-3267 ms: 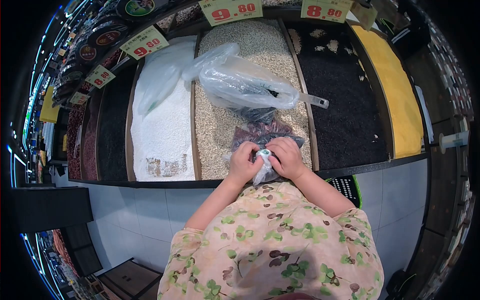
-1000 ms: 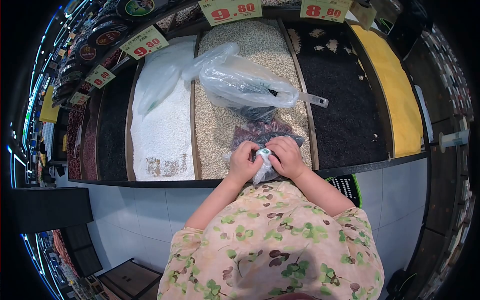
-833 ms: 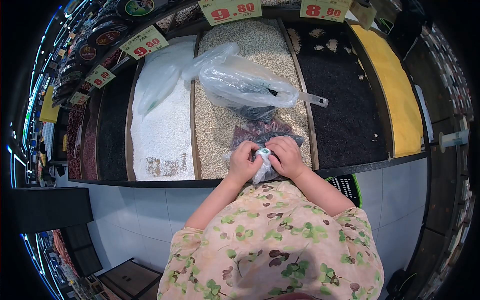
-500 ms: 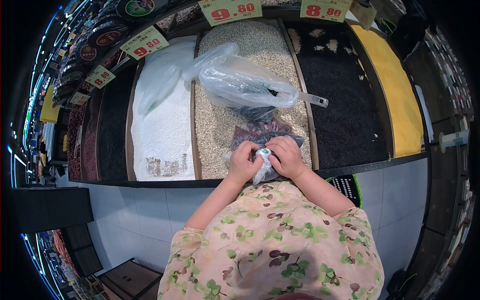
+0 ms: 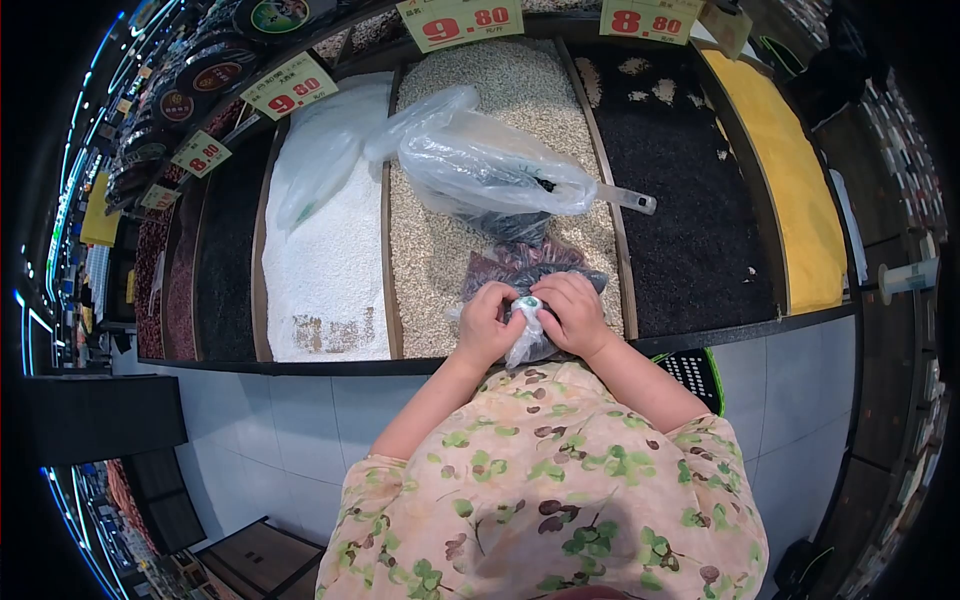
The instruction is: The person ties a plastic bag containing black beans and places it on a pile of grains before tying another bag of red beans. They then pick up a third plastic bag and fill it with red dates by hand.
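Observation:
My left hand [image 5: 489, 323] and my right hand [image 5: 574, 316] meet at the front edge of the grain bin, close to my body. Between them is the gathered neck of a clear plastic bag [image 5: 523, 345], pinched by the fingers of both hands. A small white and green patch shows on the plastic at the fingertips. Just beyond lie filled clear bags [image 5: 515, 268] with dark and reddish contents, resting on pale oat-like grain [image 5: 430, 270]. Farther back a larger translucent plastic bag [image 5: 480, 165] lies over the grain, a scoop handle [image 5: 630, 200] sticking out to its right.
White grain [image 5: 325, 260] with another plastic bag [image 5: 320, 150] fills the left bin. Black grain [image 5: 685, 200] and yellow grain [image 5: 785, 190] lie to the right. Price signs [image 5: 460, 22] hang along the back. A black basket with a green rim [image 5: 695, 378] is below the counter edge.

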The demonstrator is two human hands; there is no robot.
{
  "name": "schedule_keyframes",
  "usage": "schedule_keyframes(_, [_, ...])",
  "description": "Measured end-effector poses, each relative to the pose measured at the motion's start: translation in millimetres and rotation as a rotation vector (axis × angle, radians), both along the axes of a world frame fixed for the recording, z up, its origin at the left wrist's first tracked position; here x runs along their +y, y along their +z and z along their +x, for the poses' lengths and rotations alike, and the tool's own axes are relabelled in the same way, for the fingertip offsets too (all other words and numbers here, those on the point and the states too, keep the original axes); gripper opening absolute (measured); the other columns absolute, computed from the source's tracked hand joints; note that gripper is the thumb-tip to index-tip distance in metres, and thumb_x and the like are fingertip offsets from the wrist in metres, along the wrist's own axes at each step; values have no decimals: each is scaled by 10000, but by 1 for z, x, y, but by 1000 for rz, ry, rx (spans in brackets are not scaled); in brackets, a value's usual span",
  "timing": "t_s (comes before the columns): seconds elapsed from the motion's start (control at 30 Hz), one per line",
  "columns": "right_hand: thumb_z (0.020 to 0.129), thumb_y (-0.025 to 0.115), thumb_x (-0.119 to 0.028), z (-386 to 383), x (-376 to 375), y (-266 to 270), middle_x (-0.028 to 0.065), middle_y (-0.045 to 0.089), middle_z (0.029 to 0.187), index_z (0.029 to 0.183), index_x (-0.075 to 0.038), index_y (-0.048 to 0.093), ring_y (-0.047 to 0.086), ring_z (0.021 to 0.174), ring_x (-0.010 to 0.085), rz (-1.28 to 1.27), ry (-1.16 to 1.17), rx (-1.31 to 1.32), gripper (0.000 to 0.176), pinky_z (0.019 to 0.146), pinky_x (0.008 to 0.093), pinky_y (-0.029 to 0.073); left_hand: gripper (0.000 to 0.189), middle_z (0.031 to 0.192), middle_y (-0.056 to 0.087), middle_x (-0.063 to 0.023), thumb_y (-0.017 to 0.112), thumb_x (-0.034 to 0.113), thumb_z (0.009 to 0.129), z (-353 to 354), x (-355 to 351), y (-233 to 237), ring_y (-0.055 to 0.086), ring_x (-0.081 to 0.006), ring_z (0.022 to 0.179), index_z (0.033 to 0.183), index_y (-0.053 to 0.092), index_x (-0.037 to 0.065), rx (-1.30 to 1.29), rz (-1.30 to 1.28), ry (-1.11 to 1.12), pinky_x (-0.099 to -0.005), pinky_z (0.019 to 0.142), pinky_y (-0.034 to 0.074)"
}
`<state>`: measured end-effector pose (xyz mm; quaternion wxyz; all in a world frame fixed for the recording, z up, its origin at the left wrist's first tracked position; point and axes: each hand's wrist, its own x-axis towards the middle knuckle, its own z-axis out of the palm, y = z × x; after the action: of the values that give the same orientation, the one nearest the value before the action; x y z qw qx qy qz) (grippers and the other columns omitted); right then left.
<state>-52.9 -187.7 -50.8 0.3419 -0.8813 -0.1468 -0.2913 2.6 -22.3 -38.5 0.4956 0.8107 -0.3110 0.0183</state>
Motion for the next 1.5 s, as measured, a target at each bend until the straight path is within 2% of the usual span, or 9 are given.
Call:
schedule_keyframes(0.4, [706, 602, -177, 0, 0, 3, 97, 576, 931, 887, -42, 575, 545, 910, 279, 9, 7, -3, 228, 795, 387, 409, 177, 721, 519, -57, 632, 55, 661, 0, 0, 0, 451, -132, 476, 808, 536, 33, -3, -4, -6, -263, 444, 367])
schedule_keyframes(0.6, [725, 598, -175, -1, -1, 1, 89, 579, 939, 884, -54, 581, 540, 920, 280, 101, 38, 83, 200, 800, 388, 408, 183, 751, 529, -81, 631, 59, 657, -2, 1, 3, 517, -203, 530, 816, 542, 40, -16, 16, -24, -297, 465, 407])
schedule_keyframes(0.7, [740, 604, -177, -2, -2, 3, 84, 579, 926, 852, -61, 601, 537, 917, 277, 203, 55, 188, 162, 796, 384, 413, 192, 803, 542, -83, 637, 64, 651, -5, 1, 9, 558, -243, 619, 823, 552, 55, -151, 79, -75, -328, 513, 443])
schedule_keyframes(0.77, [744, 610, -180, -3, -4, 13, 81, 577, 910, 831, -64, 613, 535, 909, 274, 250, 54, 247, 145, 790, 380, 418, 225, 853, 552, -86, 643, 20, 612, -4, 1, 15, 566, -226, 610, 818, 560, 55, -427, 171, -184, -317, 506, 451])
schedule_keyframes(0.93, [726, 631, -180, -3, -20, 37, 90, 560, 784, 812, -60, 641, 532, 815, 283, 129, 142, 449, 148, 733, 372, 436, 204, 850, 552, -63, 652, 32, 624, -2, 1, 29, 553, -224, 663, 811, 582, 72, -548, 194, -241, -335, 540, 433])
schedule_keyframes(1.0, [710, 627, -173, 0, -22, 40, 96, 559, 770, 804, -54, 636, 533, 804, 289, 120, 161, 478, 152, 725, 377, 437, 132, 858, 536, -45, 627, 81, 681, 0, 0, 31, 550, -218, 729, 800, 572, 87, -583, 194, -255, -334, 596, 434])
schedule_keyframes(1.23, [616, 605, -173, 9, -19, 38, 124, 557, 740, 695, -23, 577, 539, 786, 305, 33, 204, 583, 172, 710, 397, 438, 135, 871, 538, -54, 605, 98, 685, -1, -2, 33, 544, -221, 743, 815, 571, 88, -563, 211, -307, -345, 627, 415])
schedule_keyframes(1.33, [606, 597, -177, 10, -17, 38, 127, 555, 735, 682, -29, 564, 537, 784, 307, -40, 198, 586, 170, 709, 404, 436, 143, 882, 540, -62, 588, 82, 688, -4, -4, 32, 541, -231, 767, 829, 564, 82, -513, 232, -321, -351, 660, 408])
schedule_keyframes(1.5, [610, 575, -168, 6, -8, 33, 125, 541, 717, 682, -31, 549, 528, 773, 309, -29, 118, 528, 156, 698, 410, 426, 238, 866, 554, -71, 604, 50, 619, -4, -5, 29, 537, -279, 775, 851, 558, 75, -354, 202, -268, -381, 683, 415])
